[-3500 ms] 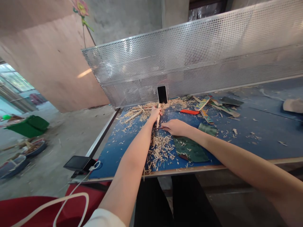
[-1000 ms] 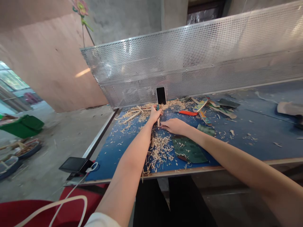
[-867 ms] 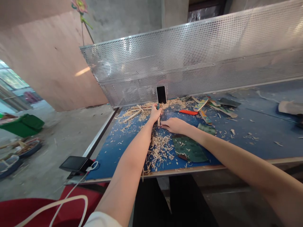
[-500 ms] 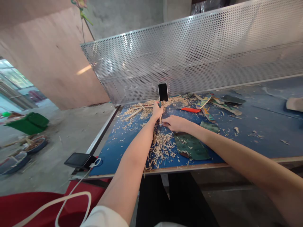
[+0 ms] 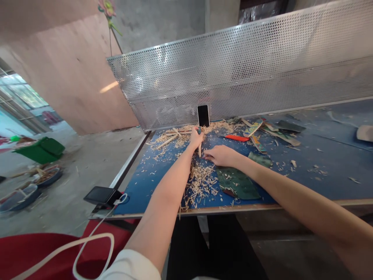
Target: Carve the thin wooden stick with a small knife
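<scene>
My left hand (image 5: 195,139) is closed round a slim pale wooden stick (image 5: 199,151) that stands almost upright on the blue table (image 5: 320,155), its lower end showing below my fist. My right hand (image 5: 220,155) lies just to the right of the stick's lower end, fingers curled toward it; what they hold is too small to make out. A heap of pale wood shavings (image 5: 201,182) lies right below both hands. A phone (image 5: 203,115) with a dark screen leans upright against the perforated metal screen (image 5: 247,66) just behind my left hand.
A red-handled tool (image 5: 236,138), painted wood strips (image 5: 256,128) and green sheets (image 5: 237,182) lie right of my hands. Loose sticks (image 5: 167,140) lie at the back left. A small dark device (image 5: 99,195) with a white cable sits at the table's front left corner. A green bin (image 5: 40,149) stands on the floor.
Both hands stay at the same spot on the stick; only the camera view shifts slightly. The shavings heap looks the same.
</scene>
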{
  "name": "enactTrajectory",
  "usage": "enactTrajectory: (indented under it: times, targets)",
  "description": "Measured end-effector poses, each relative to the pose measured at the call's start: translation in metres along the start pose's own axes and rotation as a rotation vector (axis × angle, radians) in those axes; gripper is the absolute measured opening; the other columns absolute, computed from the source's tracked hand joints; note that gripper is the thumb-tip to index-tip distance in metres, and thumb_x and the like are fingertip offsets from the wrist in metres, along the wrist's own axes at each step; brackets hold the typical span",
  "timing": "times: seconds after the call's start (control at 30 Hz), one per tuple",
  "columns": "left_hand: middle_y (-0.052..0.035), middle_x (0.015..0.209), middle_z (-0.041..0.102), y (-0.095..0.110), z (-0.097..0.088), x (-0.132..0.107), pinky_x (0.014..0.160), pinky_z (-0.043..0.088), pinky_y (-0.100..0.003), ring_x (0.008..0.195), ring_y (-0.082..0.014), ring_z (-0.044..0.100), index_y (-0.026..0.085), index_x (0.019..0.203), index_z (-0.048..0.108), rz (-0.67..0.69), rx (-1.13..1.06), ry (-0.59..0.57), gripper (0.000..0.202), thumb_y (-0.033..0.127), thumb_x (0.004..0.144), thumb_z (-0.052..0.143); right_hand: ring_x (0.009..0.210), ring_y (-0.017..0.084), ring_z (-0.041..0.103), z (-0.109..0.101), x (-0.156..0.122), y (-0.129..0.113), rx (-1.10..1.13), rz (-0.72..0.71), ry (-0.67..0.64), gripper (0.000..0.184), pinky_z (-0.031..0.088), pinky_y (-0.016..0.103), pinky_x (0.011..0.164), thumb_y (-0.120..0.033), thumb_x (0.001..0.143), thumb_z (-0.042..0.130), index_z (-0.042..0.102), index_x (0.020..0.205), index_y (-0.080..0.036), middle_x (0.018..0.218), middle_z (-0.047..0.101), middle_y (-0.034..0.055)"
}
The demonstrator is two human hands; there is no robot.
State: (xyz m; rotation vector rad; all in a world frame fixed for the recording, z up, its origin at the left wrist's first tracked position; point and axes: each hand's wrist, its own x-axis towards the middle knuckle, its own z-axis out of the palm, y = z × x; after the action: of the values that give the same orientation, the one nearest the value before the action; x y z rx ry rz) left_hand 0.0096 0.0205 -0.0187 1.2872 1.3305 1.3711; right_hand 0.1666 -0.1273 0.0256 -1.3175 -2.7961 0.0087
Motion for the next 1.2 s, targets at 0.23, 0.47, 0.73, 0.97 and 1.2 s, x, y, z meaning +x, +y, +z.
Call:
enactTrajectory:
  times: [0.23, 0.47, 0.73, 0.97, 1.2]
  targets:
    - [0.0046, 0.072, 0.059, 0.007, 0.0, -0.004, 0.064, 0.048, -0.027, 0.049, -0.0134, 0.051, 0.022, 0.136, 0.054, 0.001, -0.014, -0.072, 0.039, 0.016, 0.1, 0.068, 0.097, 0.027, 0.076, 0.001, 0.003, 0.007, 0.008, -0.024, 0.044, 0.033, 0.04, 0.033, 0.076, -0.037, 0.116, 0.048, 0.075, 0.131, -0.025, 0.109, 0.084, 0.0107]
    - [0.0007, 0.088, 0.067, 0.0, 0.004, 0.006, 0.066, 0.053, -0.029, 0.053, -0.0137, 0.056, 0.022, 0.141, 0.054, -0.008, -0.107, -0.024, 0.055, 0.01, 0.091, 0.074, 0.095, 0.027, 0.075, 0.006, 0.005, 0.014, -0.003, -0.018, 0.069, 0.035, 0.038, 0.033, 0.075, -0.04, 0.116, 0.045, 0.075, 0.129, -0.025, 0.105, 0.083, 0.0107]
    - [0.0043, 0.062, 0.056, 0.004, 0.0, 0.003, 0.064, 0.053, -0.029, 0.053, -0.0165, 0.058, 0.022, 0.111, 0.066, -0.036, -0.082, -0.118, 0.025, 0.012, 0.09, 0.075, 0.089, 0.025, 0.073, 0.005, 0.004, 0.014, 0.021, -0.021, 0.065, 0.036, 0.038, 0.032, 0.075, -0.04, 0.116, 0.047, 0.076, 0.13, -0.025, 0.1, 0.082, 0.0105]
    - [0.0005, 0.069, 0.063, 0.012, 0.0, -0.001, 0.049, 0.04, -0.024, 0.047, -0.0116, 0.051, 0.021, 0.092, 0.062, -0.03, -0.016, -0.119, 0.014, 0.026, 0.105, 0.059, 0.089, 0.026, 0.074, 0.009, 0.004, 0.014, 0.005, -0.026, 0.08, 0.037, 0.038, 0.033, 0.075, -0.044, 0.116, 0.046, 0.078, 0.124, -0.025, 0.1, 0.083, 0.01]
    - [0.0056, 0.059, 0.05, 0.014, 0.003, 0.003, 0.048, 0.034, -0.022, 0.044, -0.0116, 0.043, 0.024, 0.106, 0.062, -0.104, -0.092, -0.085, 0.008, 0.025, 0.105, 0.054, 0.095, 0.026, 0.076, 0.011, 0.006, 0.009, 0.028, -0.01, 0.109, 0.035, 0.042, 0.032, 0.077, -0.042, 0.117, 0.046, 0.075, 0.126, -0.025, 0.111, 0.085, 0.01]
